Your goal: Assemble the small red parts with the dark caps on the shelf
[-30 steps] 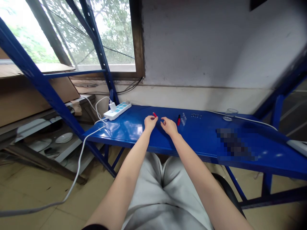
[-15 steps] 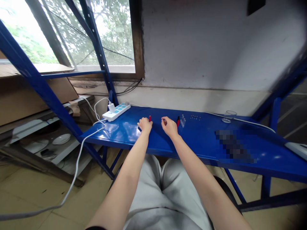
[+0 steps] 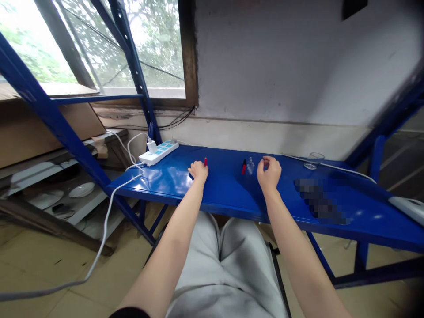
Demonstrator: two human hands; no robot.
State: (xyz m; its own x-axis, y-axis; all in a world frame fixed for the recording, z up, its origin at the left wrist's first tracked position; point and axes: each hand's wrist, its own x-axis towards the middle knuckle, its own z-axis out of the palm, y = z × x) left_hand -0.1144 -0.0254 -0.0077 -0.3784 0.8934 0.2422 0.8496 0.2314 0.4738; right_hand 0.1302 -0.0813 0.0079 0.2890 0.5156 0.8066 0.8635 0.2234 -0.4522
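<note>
My left hand (image 3: 198,171) is closed around a slim red tube (image 3: 206,161), whose upper end sticks up past the fingers. To the right, my right hand (image 3: 270,172) hovers over the blue table with its fingers curled in. Whatever its fingertips may hold is too small to make out. Just left of that hand stands a small red object with a black top (image 3: 244,167). Beside it is a cluster of small clear plastic pieces (image 3: 250,166). The small beads seen earlier are hidden behind my right hand.
A white power strip (image 3: 159,152) with a plugged-in charger lies at the table's back left. A clear glass cup (image 3: 314,160) stands at the back right. Nearer, a dark blurred-out object (image 3: 319,201) lies on the blue table (image 3: 225,190). A white cable (image 3: 107,221) drops off the left edge.
My right hand has moved right, from beside the left hand past the red-and-black object and clear pieces to where the beads lay. My left hand keeps hold of the red tube.
</note>
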